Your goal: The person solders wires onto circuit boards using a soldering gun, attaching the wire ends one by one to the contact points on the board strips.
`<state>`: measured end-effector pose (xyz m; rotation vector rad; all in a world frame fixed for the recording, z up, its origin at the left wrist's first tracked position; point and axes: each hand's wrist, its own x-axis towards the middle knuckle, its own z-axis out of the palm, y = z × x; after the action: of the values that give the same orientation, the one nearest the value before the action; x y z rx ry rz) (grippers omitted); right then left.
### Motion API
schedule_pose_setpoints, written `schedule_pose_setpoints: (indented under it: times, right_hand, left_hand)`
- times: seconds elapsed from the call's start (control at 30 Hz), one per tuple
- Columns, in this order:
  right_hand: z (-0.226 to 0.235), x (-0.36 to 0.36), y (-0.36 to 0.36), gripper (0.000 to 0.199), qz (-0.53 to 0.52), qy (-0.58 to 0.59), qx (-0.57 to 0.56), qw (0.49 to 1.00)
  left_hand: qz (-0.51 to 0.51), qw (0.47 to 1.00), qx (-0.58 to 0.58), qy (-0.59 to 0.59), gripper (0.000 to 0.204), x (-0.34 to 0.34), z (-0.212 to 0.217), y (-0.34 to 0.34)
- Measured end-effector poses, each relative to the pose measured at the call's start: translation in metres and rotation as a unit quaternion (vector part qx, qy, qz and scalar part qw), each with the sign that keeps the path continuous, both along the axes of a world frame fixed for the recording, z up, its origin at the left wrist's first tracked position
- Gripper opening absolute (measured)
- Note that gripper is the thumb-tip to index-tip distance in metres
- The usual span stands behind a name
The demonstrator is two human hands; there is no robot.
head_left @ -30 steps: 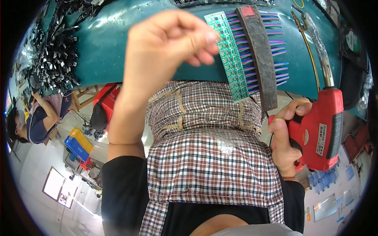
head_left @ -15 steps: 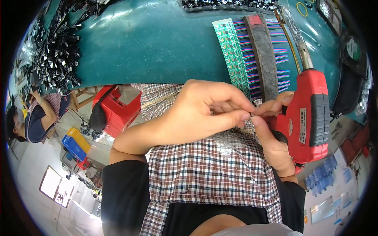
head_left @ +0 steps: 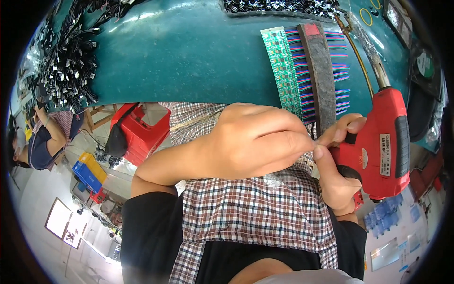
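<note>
My left hand (head_left: 262,142) is closed in a pinch in front of the apron, its fingertips meeting those of my right hand. Whatever sits between the fingertips is too small and covered to make out. My right hand (head_left: 335,184) is wrapped around a red soldering gun (head_left: 384,118), while its thumb and forefinger press together toward the left fingertips. The gun's metal tip points away over the table. Just beyond the hands lies a green strip of circuit boards (head_left: 280,61) with thin coloured wires (head_left: 339,73) running right, under a dark weight bar (head_left: 318,71).
A heap of black cables with connectors (head_left: 71,61) covers the left of the green table (head_left: 184,57). A tray of small parts (head_left: 279,9) stands at the far edge. Yellow rings (head_left: 365,17) lie far right. A red stool (head_left: 144,125) and another person (head_left: 49,137) are at left.
Both hands and the soldering gun have shifted slightly right and nearer to me. My left fingers have turned over and closed more, hiding the pinched spot. The board strip appears a little farther right.
</note>
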<state>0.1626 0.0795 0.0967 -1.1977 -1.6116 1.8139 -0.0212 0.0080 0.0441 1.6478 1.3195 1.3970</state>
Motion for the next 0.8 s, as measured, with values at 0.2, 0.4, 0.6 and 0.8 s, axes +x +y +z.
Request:
schedule_pose_setpoints:
  times: [0.2, 0.4, 0.6, 0.8]
  right_hand:
    - [-0.002, -0.005, 0.003, 0.054, 0.007, -0.001, -0.019, 1.000]
    - [-0.007, 0.001, 0.003, 0.047, -0.042, 0.030, 0.000, 0.999]
    - [-0.001, 0.012, -0.002, 0.063, -0.034, -0.007, 0.032, 0.999]
    - [0.004, 0.037, -0.003, 0.067, 0.054, -0.073, -0.020, 0.996]
  left_hand:
    - [0.032, 0.999, 0.023, 0.028, 0.022, -0.003, 0.000, 0.004]
    - [0.147, 0.982, -0.011, 0.121, 0.014, -0.039, -0.015, 0.023]
    - [0.231, 0.965, -0.020, 0.124, 0.010, -0.057, -0.042, 0.038]
    - [0.206, 0.970, -0.061, 0.116, 0.010, -0.055, -0.040, 0.036]
